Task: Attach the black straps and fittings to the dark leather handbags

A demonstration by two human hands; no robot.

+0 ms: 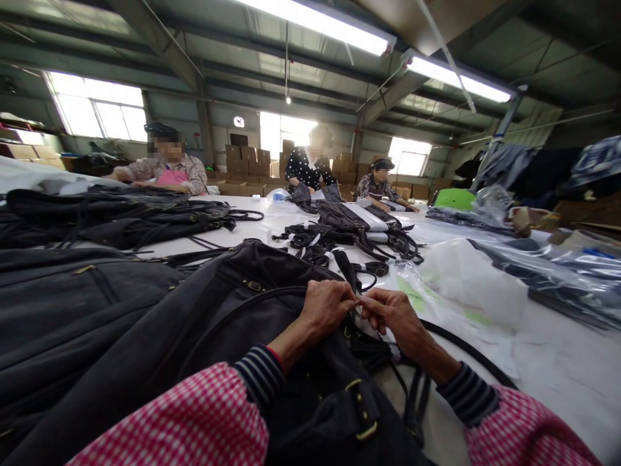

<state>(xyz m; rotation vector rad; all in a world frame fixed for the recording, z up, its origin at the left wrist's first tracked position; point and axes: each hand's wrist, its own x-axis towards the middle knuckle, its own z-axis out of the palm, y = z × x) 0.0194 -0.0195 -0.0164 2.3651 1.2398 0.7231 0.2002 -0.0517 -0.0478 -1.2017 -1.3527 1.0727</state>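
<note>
My left hand (326, 305) and my right hand (388, 312) meet in front of me, both with thumb and fingers pinched together. What lies between the fingertips is too small to make out. A short black strap end (345, 266) rises just behind them. Below my left hand is a dark bag (262, 317) with gold-coloured fittings, lying on its side across the near part of the table. A gold-toned buckle (367, 430) shows on it between my forearms. Beneath my right hand is a bundle of black straps (373, 353), partly hidden by that hand.
More dark bags (111, 220) lie piled on the left of the white table (557, 369). Coiled black straps (310, 239) and a bag with a white wrap (363, 217) are farther ahead. White wrapping (473, 278) and clear plastic lie at right. Three people work across the table.
</note>
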